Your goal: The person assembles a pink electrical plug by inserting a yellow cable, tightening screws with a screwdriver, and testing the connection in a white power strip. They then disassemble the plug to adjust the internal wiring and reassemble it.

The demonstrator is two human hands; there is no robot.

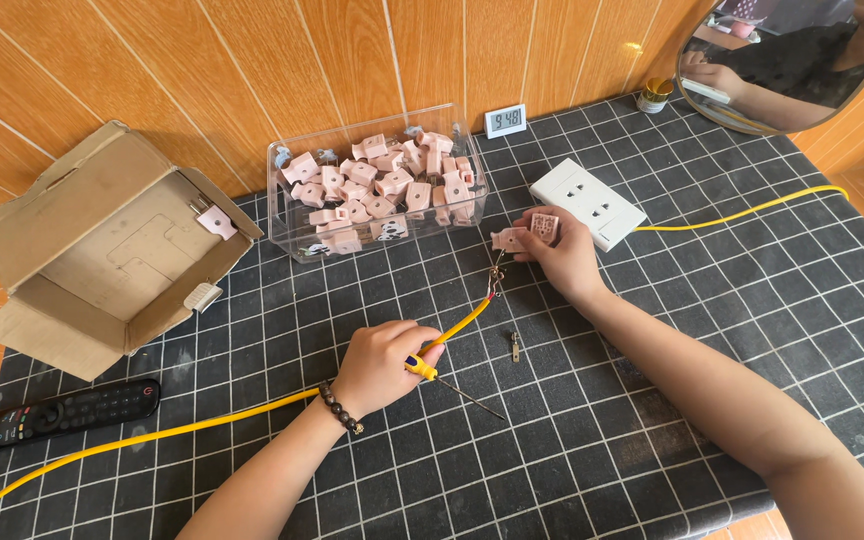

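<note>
Slipping looks like the main risk, tbh: the bared wire ends [495, 283] of the yellow cable [462, 322] could easily be pulled back out of the pink plug part [512, 238] if the cable gets tugged. That part is pinched closed between the right hand [562, 252] fingers, just beside the white socket [588, 203] toward the surface's far edge. The left hand [384, 365] is clamped on cable and a small screwdriver [447, 384] together. A loose metal bit [516, 346] could be knocked away.
</note>
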